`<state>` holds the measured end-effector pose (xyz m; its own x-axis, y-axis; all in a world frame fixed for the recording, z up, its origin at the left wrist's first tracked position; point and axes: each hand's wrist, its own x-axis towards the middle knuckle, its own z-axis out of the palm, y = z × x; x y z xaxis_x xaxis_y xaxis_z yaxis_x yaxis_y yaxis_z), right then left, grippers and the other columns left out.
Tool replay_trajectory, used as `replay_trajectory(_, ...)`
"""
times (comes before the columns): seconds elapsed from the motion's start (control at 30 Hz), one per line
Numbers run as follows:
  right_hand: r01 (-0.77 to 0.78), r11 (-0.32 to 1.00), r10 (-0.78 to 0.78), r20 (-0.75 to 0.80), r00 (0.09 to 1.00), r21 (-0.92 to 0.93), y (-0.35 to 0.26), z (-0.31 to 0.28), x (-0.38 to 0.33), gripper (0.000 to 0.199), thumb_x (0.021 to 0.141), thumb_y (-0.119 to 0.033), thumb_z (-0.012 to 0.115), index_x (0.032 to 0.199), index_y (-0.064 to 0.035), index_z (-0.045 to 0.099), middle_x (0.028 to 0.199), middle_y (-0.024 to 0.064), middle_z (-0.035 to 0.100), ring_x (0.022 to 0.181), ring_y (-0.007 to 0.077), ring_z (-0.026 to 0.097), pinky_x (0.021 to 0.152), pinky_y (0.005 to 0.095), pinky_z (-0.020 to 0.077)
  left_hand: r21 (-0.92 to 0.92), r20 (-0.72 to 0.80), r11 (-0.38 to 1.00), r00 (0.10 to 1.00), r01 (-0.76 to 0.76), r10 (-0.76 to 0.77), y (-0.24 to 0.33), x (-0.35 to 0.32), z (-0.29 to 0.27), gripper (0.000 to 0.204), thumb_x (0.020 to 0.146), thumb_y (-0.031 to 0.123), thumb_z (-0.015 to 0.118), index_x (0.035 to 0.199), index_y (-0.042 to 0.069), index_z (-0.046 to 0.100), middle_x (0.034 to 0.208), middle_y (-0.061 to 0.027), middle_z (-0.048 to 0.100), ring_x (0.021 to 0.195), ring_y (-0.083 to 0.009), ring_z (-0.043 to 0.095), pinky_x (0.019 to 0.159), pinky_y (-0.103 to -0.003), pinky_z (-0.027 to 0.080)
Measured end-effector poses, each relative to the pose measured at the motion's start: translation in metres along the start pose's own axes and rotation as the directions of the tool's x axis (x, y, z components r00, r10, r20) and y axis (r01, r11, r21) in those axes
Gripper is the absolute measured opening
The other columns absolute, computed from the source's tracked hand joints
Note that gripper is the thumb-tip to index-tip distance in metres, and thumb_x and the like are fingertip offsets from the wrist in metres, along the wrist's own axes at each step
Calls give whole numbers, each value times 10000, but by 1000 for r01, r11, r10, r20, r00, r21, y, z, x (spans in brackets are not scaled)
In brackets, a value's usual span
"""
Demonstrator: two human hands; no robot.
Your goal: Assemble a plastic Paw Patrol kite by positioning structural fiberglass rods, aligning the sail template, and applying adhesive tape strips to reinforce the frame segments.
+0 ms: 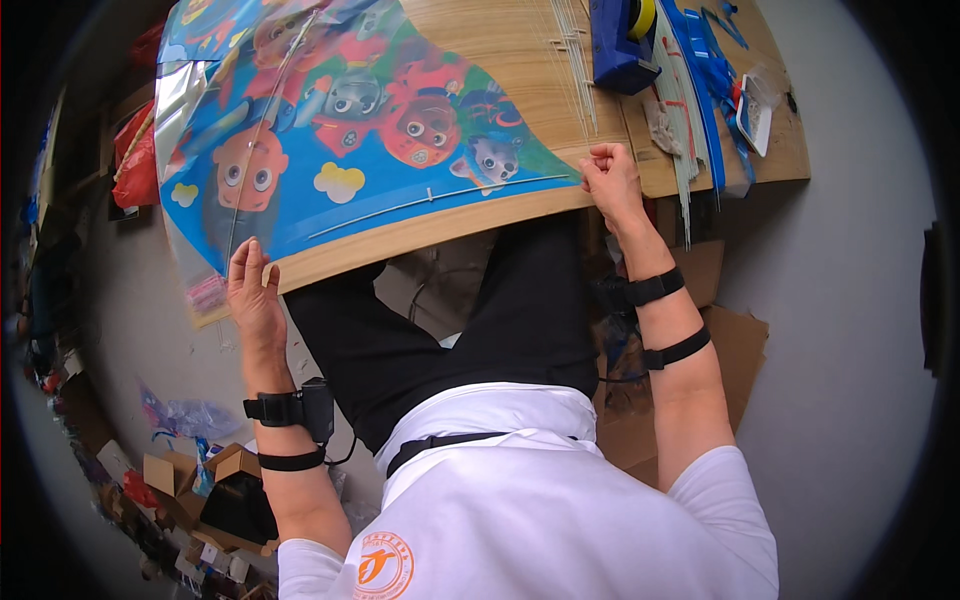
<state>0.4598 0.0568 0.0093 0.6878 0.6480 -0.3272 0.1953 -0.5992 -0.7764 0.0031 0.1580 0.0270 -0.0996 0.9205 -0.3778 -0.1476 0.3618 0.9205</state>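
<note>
A printed kite sheet, blue with cartoon characters, lies over the table's near edge side. One thin rod runs down its left part. A second pale rod with a small fitting at its middle lies along the near edge. My left hand is at the sheet's lower left corner, fingers bent together on its edge by the first rod's end; the exact grip is partly hidden. At the right tip of the sheet, my right hand is closed in a pinch, close to the second rod's end.
A blue tape dispenser stands on the wooden table beside loose thin rods. Farther right are a bundle of white rods, blue strips and a white tray. Cardboard boxes sit on the floor.
</note>
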Motion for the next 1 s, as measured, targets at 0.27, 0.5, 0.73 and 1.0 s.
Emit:
replay_trajectory(0.27,146,987,-138,109,984,-71,17,-31,11,277,863,-48,666,1099,12,535,892,56,622,824,119,592,760,255,491,66,-49,998,998,-24,27,-10,-1,25,157,909,225,718,1026,123,695,904,70,624,810,-35,517,705,-201,384)
replay_trajectory(0.5,257,951,-240,112,964,-173,29,-39,11,256,847,-49,676,1062,2,548,864,68,621,794,135,600,743,274,502,176,-154,984,988,40,-13,-30,-3,36,220,903,210,725,1037,40,687,941,20,640,897,-74,555,832,-233,433)
replay_trajectory(0.73,295,920,-283,85,955,-256,25,-9,10,266,808,-120,692,1007,-13,551,832,100,640,782,224,650,740,349,522,263,-206,965,978,26,30,-42,10,9,259,920,230,709,1069,18,696,985,-9,666,926,-85,579,852,-234,446)
replay_trajectory(1.0,246,927,-239,59,969,-284,20,-15,5,261,784,-103,685,991,-20,549,815,109,645,785,252,657,741,370,520,326,-161,944,982,-44,101,-51,13,17,236,922,233,706,1050,36,702,963,-8,663,912,-88,574,838,-235,446)
